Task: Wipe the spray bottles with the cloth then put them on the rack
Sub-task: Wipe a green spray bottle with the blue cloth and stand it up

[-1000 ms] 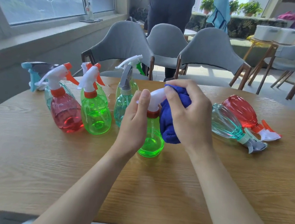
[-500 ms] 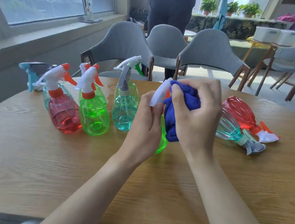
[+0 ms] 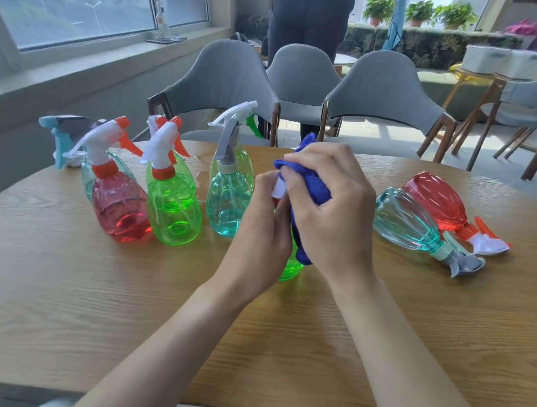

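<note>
A green spray bottle [image 3: 289, 267] stands near the middle of a round wood table [image 3: 61, 283], mostly hidden by two bare hands. The left hand [image 3: 260, 234] grips the bottle's neck, fingers curled close together round it, thumb up by the white spray head [image 3: 278, 188]. The right hand [image 3: 335, 215] holds a blue cloth [image 3: 314, 187] bunched against the head & the bottle's right side. Its fingers are bent & pressed together over the cloth, pinching it w/ the thumb.

Just left of the held bottle, three stand upright in a row:
- an upright teal bottle [image 3: 228, 208] w/ a grey head, nearest;
- an upright green bottle [image 3: 174, 212];
- an upright red bottle [image 3: 119, 207].

The green & red ones have white-&-orange heads. More bottles stand behind that row, partly hidden; can't tell the exact count.

Right of the held bottle & apart from it, two lie side by side, heads pointing right: a lying teal bottle [image 3: 404, 220] nearer, a lying red bottle [image 3: 438, 197] behind.

Beyond the held bottle, past the table's far edge, are three grey chairs [image 3: 385, 90]. Behind them stands a person in dark clothes [image 3: 308, 13], only the torso in view. A window [image 3: 68, 1] is far left.
</note>
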Demonstrator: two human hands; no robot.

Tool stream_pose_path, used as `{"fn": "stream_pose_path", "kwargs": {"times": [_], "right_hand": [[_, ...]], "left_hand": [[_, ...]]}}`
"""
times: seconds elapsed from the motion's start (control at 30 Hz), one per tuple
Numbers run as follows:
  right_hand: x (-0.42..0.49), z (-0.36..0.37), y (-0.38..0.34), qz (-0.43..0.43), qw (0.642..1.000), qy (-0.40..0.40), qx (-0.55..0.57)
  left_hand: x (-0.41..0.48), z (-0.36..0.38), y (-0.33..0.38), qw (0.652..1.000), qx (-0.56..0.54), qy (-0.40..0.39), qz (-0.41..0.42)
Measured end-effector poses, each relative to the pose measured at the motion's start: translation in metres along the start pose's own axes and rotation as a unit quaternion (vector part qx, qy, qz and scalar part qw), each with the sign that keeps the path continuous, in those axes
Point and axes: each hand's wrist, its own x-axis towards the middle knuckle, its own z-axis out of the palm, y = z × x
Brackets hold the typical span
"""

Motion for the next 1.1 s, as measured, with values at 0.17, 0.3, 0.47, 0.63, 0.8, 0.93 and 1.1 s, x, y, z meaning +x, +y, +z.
{"fn": "stream_pose_path", "kwargs": {"times": [0.17, 0.3, 0.47, 0.63, 0.8, 0.93, 1.1], "right_hand": [[-0.008, 0.004, -0.008, -0.029, 0.997, -0.065, 0.028], [0.001, -0.001, -0.001, 0.005, 0.999, -0.027, 0.023], [-0.004, 0.005, -0.005, 0.028, 0.999, -0.007, 0.042], [-0.007, 0.003, -0.005, 0.023, 0.997, -0.028, 0.063], [-0.008, 0.002, 0.008, 0.098, 0.993, 0.001, 0.062], [-0.011, -0.003, 0.014, 0.155, 0.983, -0.053, 0.087], [-0.008, -0.007, 0.015, 0.176, 0.977, -0.079, 0.093]], "left_hand": [[-0.001, -0.004, 0.002, 1.000, 0.012, -0.005, 0.012], [0.000, -0.004, -0.010, 1.000, 0.006, 0.003, -0.005], [0.001, -0.006, -0.009, 1.000, -0.009, -0.007, -0.021], [0.001, -0.007, -0.012, 0.999, -0.027, -0.006, -0.032], [0.002, -0.004, -0.008, 0.999, -0.034, 0.016, -0.023], [0.004, -0.008, -0.008, 0.999, -0.039, 0.021, -0.031], [0.003, -0.009, -0.009, 0.998, -0.044, 0.016, -0.042]]}}
